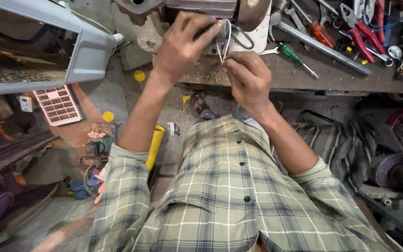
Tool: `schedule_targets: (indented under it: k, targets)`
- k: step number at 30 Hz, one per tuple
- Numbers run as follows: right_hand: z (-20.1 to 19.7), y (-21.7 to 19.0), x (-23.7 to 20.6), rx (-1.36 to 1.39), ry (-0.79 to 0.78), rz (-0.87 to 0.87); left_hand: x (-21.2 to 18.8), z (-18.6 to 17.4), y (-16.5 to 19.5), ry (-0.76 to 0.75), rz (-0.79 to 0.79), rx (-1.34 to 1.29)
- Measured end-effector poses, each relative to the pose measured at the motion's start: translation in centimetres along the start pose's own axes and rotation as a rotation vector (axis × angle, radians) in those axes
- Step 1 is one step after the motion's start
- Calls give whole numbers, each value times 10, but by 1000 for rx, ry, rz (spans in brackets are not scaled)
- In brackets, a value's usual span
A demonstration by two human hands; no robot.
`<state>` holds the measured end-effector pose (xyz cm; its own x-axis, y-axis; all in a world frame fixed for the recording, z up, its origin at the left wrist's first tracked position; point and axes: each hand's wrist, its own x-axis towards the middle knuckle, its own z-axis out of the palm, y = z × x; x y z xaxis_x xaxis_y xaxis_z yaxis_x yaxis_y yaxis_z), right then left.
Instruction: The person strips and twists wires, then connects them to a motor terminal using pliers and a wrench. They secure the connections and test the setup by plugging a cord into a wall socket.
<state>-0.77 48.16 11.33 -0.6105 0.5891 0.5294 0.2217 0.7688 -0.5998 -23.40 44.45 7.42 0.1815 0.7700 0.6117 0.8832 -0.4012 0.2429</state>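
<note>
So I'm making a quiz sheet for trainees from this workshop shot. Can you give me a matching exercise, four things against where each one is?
Things:
1. green-handled screwdriver
2. white wire loop
3. yellow tube
4. red-handled pliers

Places:
A. on the floor, beside the left forearm
B. far right of the bench, among the tools
C. between the left hand and right hand
D. on the bench, just right of the hands

Pairs: 1-D, 2-C, 3-A, 4-B
</note>
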Motion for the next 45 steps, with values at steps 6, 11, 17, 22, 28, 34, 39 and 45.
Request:
schedule_targets:
  k: [6, 11, 17, 22, 28, 34, 39, 45]
  targets:
    - [2, -1, 3, -107, 12, -165, 6, -3, -10, -52, 87, 101]
    - [4, 3, 9, -79, -9, -226, 9, -5, -9, -56, 102, 6]
    - [16, 2, 3, 51, -69, 53, 6, -1, -9, -82, 116, 20]
    - [22, 11, -4, 131, -71, 333, -2, 11, -16, -59, 230, 96]
    - [25, 16, -7, 78, -57, 205, -18, 20, -25, -125, 254, 125]
    - [23, 12, -12, 4, -61, 140, -19, 22, -18, 56, 288, -32]
    - [21, 10, -13, 0, -8, 127, -27, 10, 3, 133, 216, -80]
    - [19, 7, -12, 136, 7, 296, -27, 9, 11, 95, 225, -75]
